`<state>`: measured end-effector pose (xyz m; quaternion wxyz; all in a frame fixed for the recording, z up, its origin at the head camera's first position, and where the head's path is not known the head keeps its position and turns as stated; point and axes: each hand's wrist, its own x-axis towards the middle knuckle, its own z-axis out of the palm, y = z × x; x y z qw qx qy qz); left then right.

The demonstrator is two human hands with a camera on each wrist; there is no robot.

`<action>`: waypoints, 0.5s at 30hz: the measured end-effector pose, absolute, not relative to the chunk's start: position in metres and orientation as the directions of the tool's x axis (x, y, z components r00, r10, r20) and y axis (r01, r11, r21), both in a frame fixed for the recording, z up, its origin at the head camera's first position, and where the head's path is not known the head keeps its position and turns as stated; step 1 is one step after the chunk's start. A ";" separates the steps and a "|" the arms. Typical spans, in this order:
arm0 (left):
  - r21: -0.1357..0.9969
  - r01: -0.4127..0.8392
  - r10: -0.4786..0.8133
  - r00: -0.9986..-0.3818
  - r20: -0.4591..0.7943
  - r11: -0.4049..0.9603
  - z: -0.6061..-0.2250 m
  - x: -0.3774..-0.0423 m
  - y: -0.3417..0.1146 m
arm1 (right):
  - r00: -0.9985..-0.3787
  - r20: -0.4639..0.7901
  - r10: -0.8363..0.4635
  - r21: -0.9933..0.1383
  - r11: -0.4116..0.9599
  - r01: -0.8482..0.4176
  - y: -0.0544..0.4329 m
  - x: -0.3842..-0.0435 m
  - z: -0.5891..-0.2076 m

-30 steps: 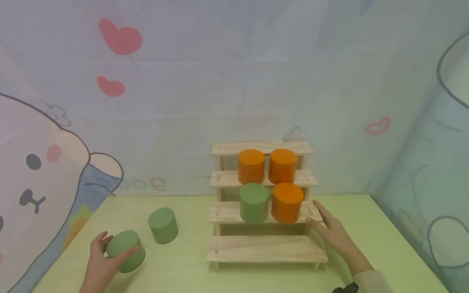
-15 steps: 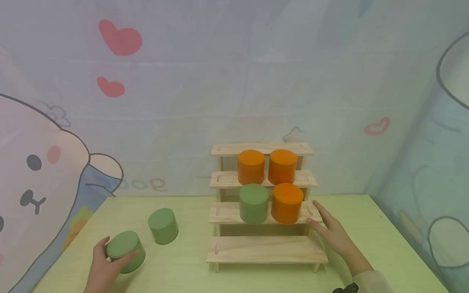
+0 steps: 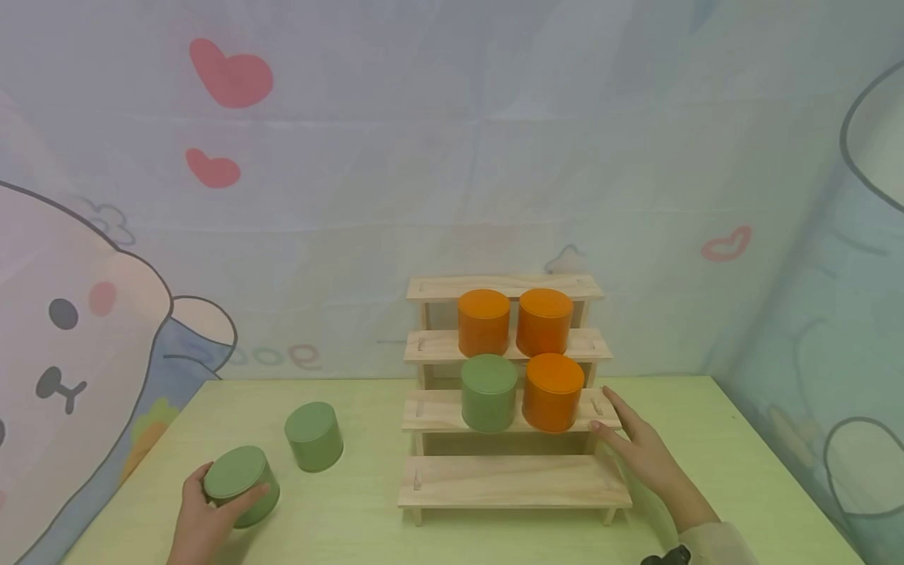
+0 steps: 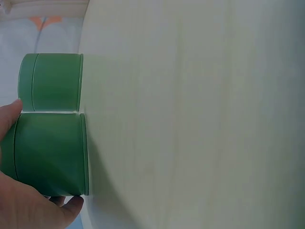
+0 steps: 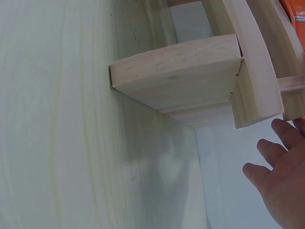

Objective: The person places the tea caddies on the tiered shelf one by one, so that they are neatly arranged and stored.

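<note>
My left hand (image 3: 201, 518) grips a green lidded canister (image 3: 238, 473) on the table at front left, thumb on its near side and fingers round the far side. In the left wrist view, this canister (image 4: 51, 152) stands close to a second green canister (image 4: 57, 82). My right hand (image 3: 646, 451) lies at the right end of a stepped wooden rack (image 3: 515, 480), its thumb at the front edge of the second-lowest tier. Seen from the right wrist, the fingers (image 5: 272, 151) are spread and fairly straight beside the rack's wood.
On the rack's second-lowest tier stand a green canister (image 3: 490, 396) and an orange canister (image 3: 553, 396). Two more orange canisters, one left (image 3: 483, 326) and one right (image 3: 544, 326), stand a tier higher. A printed cloth (image 3: 452, 173) hangs behind the table (image 3: 367, 518).
My left fingers have closed in round the green canister, and the hand has shifted slightly to the right. The right hand and the rack stay where they were.
</note>
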<state>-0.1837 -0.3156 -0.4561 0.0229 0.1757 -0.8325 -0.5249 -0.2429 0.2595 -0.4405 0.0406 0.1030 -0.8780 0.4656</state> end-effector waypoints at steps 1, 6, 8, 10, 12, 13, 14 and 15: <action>0.882 -0.266 -0.318 -0.937 -0.143 0.389 -0.456 -0.184 -0.315 | -0.976 0.166 -0.143 -0.810 0.545 -0.218 0.259 -0.243 -0.440; 0.877 -0.256 -0.318 -0.939 -0.127 0.406 -0.457 -0.184 -0.315 | -0.976 0.166 -0.142 -0.807 0.550 -0.217 0.259 -0.242 -0.440; 0.873 -0.258 -0.317 -0.940 -0.127 0.414 -0.456 -0.184 -0.315 | -0.976 0.169 -0.140 -0.806 0.551 -0.219 0.259 -0.242 -0.439; 0.871 -0.261 -0.320 -0.939 -0.128 0.416 -0.455 -0.183 -0.315 | -0.975 0.173 -0.140 -0.805 0.551 -0.222 0.258 -0.242 -0.439; 0.871 -0.267 -0.325 -0.936 -0.134 0.412 -0.454 -0.182 -0.314 | -0.974 0.177 -0.140 -0.805 0.549 -0.225 0.258 -0.242 -0.439; 0.871 -0.271 -0.328 -0.935 -0.136 0.410 -0.453 -0.182 -0.314 | -0.974 0.178 -0.140 -0.806 0.547 -0.226 0.258 -0.242 -0.439; 0.872 -0.272 -0.331 -0.934 -0.136 0.407 -0.453 -0.181 -0.314 | -0.974 0.179 -0.140 -0.806 0.546 -0.227 0.258 -0.242 -0.439; 0.872 -0.273 -0.334 -0.933 -0.137 0.406 -0.452 -0.181 -0.314 | -0.974 0.179 -0.140 -0.807 0.546 -0.227 0.258 -0.242 -0.439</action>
